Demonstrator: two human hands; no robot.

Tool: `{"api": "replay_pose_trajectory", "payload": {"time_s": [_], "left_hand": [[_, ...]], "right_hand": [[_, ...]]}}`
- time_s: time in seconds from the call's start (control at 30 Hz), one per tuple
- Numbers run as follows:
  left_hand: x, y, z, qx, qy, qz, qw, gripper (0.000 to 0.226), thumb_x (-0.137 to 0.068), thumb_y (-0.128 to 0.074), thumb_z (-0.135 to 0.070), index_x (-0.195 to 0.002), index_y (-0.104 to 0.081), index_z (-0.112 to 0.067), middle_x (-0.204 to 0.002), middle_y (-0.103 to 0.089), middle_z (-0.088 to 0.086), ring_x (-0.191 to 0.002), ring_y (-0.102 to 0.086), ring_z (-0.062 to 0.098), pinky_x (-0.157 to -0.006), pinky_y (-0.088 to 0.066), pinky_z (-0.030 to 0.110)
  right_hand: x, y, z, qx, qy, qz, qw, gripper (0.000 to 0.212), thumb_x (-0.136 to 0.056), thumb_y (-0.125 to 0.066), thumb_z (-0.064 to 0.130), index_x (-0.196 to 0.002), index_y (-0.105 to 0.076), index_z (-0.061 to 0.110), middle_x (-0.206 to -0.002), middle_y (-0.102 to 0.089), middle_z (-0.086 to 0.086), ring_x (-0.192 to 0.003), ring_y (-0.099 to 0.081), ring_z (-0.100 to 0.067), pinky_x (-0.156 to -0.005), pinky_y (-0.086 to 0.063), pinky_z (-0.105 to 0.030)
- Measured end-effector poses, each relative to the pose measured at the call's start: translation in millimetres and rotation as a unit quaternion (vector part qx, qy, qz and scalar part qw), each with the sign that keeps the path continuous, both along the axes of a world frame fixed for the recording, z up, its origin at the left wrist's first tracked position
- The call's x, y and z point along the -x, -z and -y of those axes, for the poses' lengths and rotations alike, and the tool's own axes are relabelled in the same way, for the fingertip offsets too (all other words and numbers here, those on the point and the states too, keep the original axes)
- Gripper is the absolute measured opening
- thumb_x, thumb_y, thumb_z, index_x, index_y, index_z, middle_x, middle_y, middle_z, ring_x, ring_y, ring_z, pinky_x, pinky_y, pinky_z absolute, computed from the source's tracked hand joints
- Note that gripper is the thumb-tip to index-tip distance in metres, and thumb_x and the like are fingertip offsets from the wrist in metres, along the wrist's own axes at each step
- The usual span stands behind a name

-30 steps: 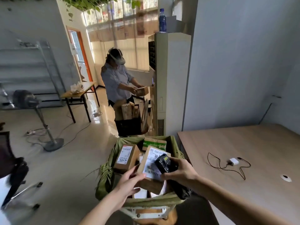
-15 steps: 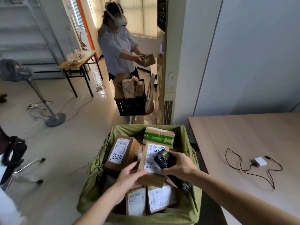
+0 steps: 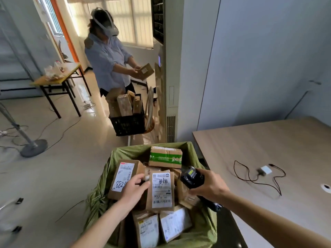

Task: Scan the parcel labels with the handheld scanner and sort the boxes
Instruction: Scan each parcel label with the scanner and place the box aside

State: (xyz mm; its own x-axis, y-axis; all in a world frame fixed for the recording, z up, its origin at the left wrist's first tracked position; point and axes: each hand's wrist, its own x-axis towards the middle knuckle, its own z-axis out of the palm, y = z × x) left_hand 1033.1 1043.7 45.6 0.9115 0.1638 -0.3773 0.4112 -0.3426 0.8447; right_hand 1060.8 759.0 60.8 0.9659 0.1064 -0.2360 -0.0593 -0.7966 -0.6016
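The labelled box is propped up in the green bag by the left hand. Right of the box, the scanner is gripped by the right hand. If the box is tipped, the label could be missed.

We see a pale glossy floor, bright windows at twelve o'clock, a small table at ten, a wooden tabletop at three, grey wall behind
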Motion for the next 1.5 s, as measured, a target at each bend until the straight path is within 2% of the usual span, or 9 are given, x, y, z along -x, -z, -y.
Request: {"api": "replay_pose_trajectory", "payload": {"time_s": [0.2, 0.33, 0.5, 0.6, 0.87, 0.97, 1.13, 1.3, 1.5], "left_hand": [[5.0, -55.7, 14.6, 0.000, 0.131, 0.096, 0.987, 0.043, -0.095, -0.068, -0.031, -0.137, -0.059, -0.027, -0.144, -0.053, 0.000, -0.136, -0.044, 0.015, -0.107, -0.035, 0.028], [20.9, -97.0, 53.8, 0.006, 0.221, 0.138, 0.965, 0.046, -0.091, -0.071, -0.039, -0.135, -0.060, -0.032, -0.145, -0.053, -0.004, -0.132, -0.047, 0.012, -0.111, -0.039, 0.033], [61.0, -147.0, 139.6, 0.021, 0.323, 0.160, 0.932, 0.057, -0.090, -0.068, -0.050, -0.142, -0.054, -0.031, -0.148, -0.051, 0.002, -0.136, -0.047, 0.023, -0.112, -0.041, 0.042], [105.9, -174.3, 202.2, 0.025, 0.389, 0.178, 0.903, 0.061, -0.089, -0.067, -0.053, -0.143, -0.053, -0.028, -0.139, -0.058, 0.001, -0.123, -0.054, 0.017, -0.103, -0.045, 0.034], [281.8, -229.8, 372.5, 0.079, 0.545, 0.200, 0.810, 0.053, -0.093, -0.071, -0.034, -0.141, -0.057, -0.016, -0.136, -0.060, 0.011, -0.123, -0.058, 0.020, -0.106, -0.045, 0.032], [364.6, -235.4, 430.6, 0.084, 0.602, 0.200, 0.769, 0.054, -0.092, -0.070, -0.037, -0.141, -0.057, -0.016, -0.135, -0.062, 0.010, -0.121, -0.059, 0.019, -0.099, -0.044, 0.027], [516.5, -233.6, 515.0, 0.103, 0.682, 0.184, 0.700, 0.058, -0.090, -0.070, -0.047, -0.141, -0.056, -0.021, -0.132, -0.063, 0.006, -0.120, -0.060, 0.018, -0.106, -0.048, 0.038], [665.9, -227.9, 577.8, 0.122, 0.742, 0.174, 0.636, 0.059, -0.090, -0.067, -0.051, -0.140, -0.056, -0.022, -0.130, -0.064, 0.004, -0.116, -0.061, 0.016, -0.103, -0.048, 0.032], [803.0, -220.9, 630.9, 0.133, 0.790, 0.162, 0.577, 0.059, -0.093, -0.066, -0.048, -0.142, -0.055, -0.018, -0.132, -0.063, 0.008, -0.116, -0.062, 0.017, -0.099, -0.049, 0.030]], "right_hand": [[69.8, -63.4, 33.1, 0.021, 0.094, 0.048, 0.994, 0.072, -0.061, -0.091, 0.044, -0.128, -0.066, 0.035, -0.086, -0.066, 0.017, -0.079, -0.062, 0.003, -0.063, -0.048, -0.011], [142.4, -112.2, 66.5, 0.052, 0.180, 0.070, 0.980, 0.068, -0.058, -0.089, 0.051, -0.122, -0.068, 0.040, -0.084, -0.066, 0.019, -0.073, -0.061, 0.007, -0.056, -0.042, -0.010], [255.1, -170.2, 117.0, 0.073, 0.296, 0.088, 0.948, 0.057, -0.055, -0.088, 0.053, -0.108, -0.069, 0.045, -0.080, -0.067, 0.024, -0.070, -0.060, 0.011, -0.047, -0.037, -0.004], [333.9, -198.0, 149.4, 0.089, 0.368, 0.094, 0.921, 0.054, -0.049, -0.084, 0.057, -0.098, -0.067, 0.042, -0.082, -0.070, 0.019, -0.076, -0.067, -0.004, -0.054, -0.042, -0.014], [574.4, -240.2, 223.5, 0.105, 0.540, 0.081, 0.831, 0.054, -0.053, -0.087, 0.052, -0.102, -0.071, 0.038, -0.091, -0.074, 0.013, -0.088, -0.070, -0.013, -0.079, -0.058, -0.030], [672.5, -248.2, 242.0, 0.110, 0.591, 0.070, 0.796, 0.051, -0.057, -0.088, 0.049, -0.104, -0.071, 0.038, -0.092, -0.074, 0.013, -0.089, -0.070, -0.013, -0.079, -0.057, -0.029], [833.0, -254.9, 265.0, 0.123, 0.672, 0.038, 0.729, 0.053, -0.056, -0.088, 0.050, -0.105, -0.072, 0.038, -0.095, -0.075, 0.011, -0.092, -0.070, -0.015, -0.081, -0.058, -0.028], [978.4, -257.9, 281.8, 0.131, 0.729, 0.015, 0.671, 0.052, -0.053, -0.088, 0.052, -0.101, -0.074, 0.036, -0.091, -0.076, 0.010, -0.087, -0.071, -0.012, -0.072, -0.056, -0.024], [1114.5, -252.6, 289.6, 0.123, 0.789, 0.003, 0.602, 0.058, -0.051, -0.087, 0.052, -0.105, -0.073, 0.038, -0.094, -0.076, 0.010, -0.089, -0.070, -0.013, -0.073, -0.056, -0.025]]}}
